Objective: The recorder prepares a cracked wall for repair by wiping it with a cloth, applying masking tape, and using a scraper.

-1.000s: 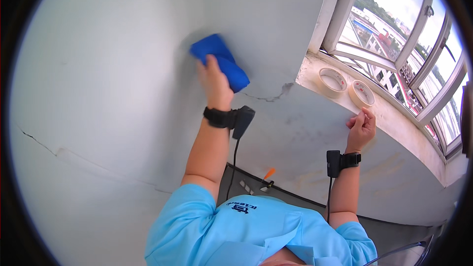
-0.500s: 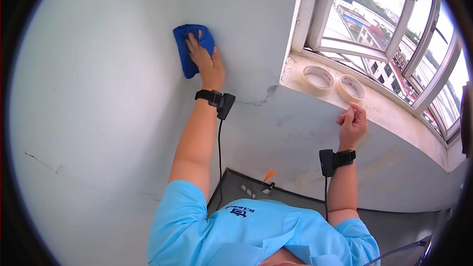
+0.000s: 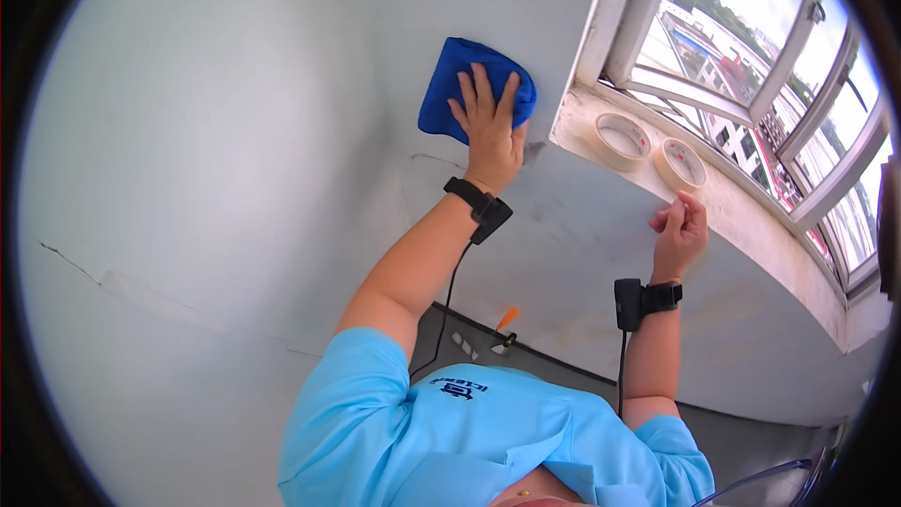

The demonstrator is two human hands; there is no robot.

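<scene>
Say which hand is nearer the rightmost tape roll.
Right. The right hand is pictured curled just below the rightmost tape roll; the left hand, spread on the blue cloth, is farther, to its left.

Feed puts me in a worn indoor room, home or office I can't tell, upper storey by the view: buildings (image 3: 723, 72) and a treeline (image 3: 704, 0) show beyond and below the open window (image 3: 785, 70). Pale painted walls (image 3: 206, 131), one long crack (image 3: 70, 263) far left of the window, dark patch (image 3: 534, 152) just off its lower-left corner. Stained sill (image 3: 751, 230) along the window's foot, two tape rolls (image 3: 605, 152) on it. Grey floor (image 3: 563, 377) well below the window; small loose items near the wall's base, one orange (image 3: 507, 319), too small to identify.
</scene>
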